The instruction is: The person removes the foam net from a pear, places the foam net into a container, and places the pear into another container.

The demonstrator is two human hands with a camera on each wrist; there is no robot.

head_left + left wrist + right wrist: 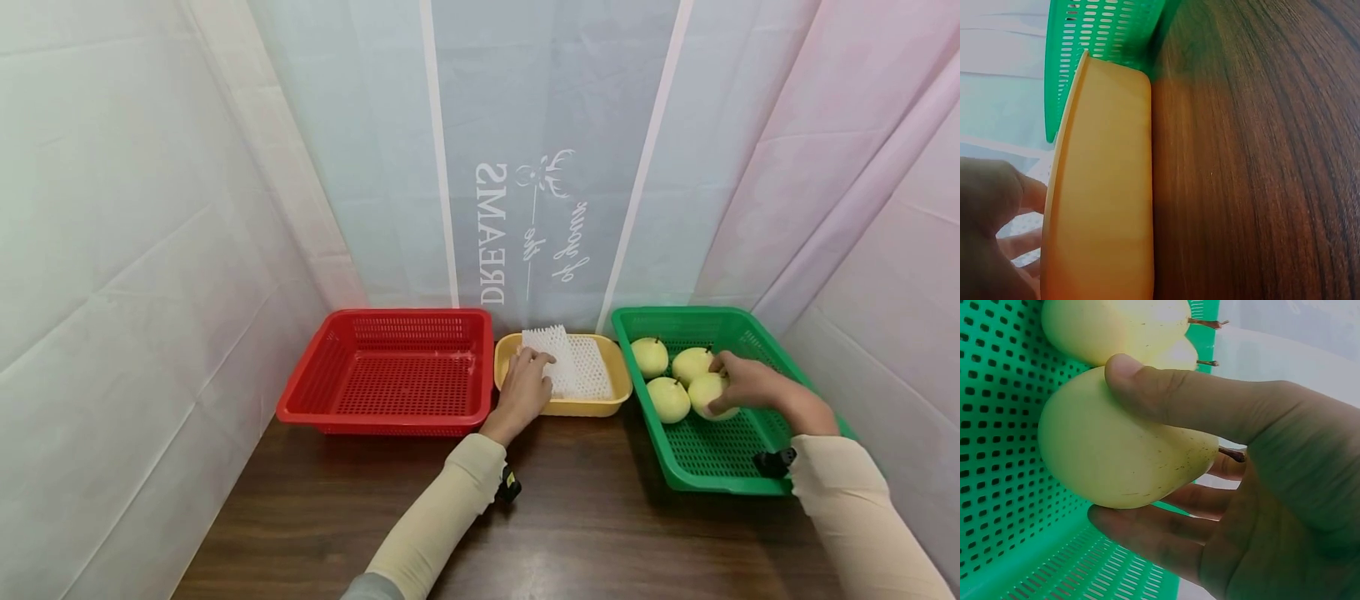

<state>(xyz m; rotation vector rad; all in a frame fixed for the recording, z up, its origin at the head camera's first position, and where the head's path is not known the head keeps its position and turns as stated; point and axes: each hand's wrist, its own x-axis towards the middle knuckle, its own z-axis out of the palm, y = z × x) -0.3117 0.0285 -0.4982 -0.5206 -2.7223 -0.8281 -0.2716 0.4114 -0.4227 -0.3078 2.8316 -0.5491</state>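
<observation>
In the green basket (738,483), my right hand (752,383) grips a pale yellow-green pear (703,393). Close up in the right wrist view, the thumb lies over the pear (1116,450) and the fingers curl below it; its brown stem points toward the palm. Several pears sit in the basket, including one (668,400) just left of the held one. My left hand (527,385) is over the yellow tray (585,408), touching white foam netting (573,367). The tray wall (1100,181) hides its fingertips in the left wrist view, so a pinch cannot be confirmed.
A red basket (390,429) stands left of the yellow tray, with nothing seen in it. All three containers stand in a row on a brown wooden table (540,508), before a printed curtain (540,100). Pale cloth (135,292) hangs along both sides.
</observation>
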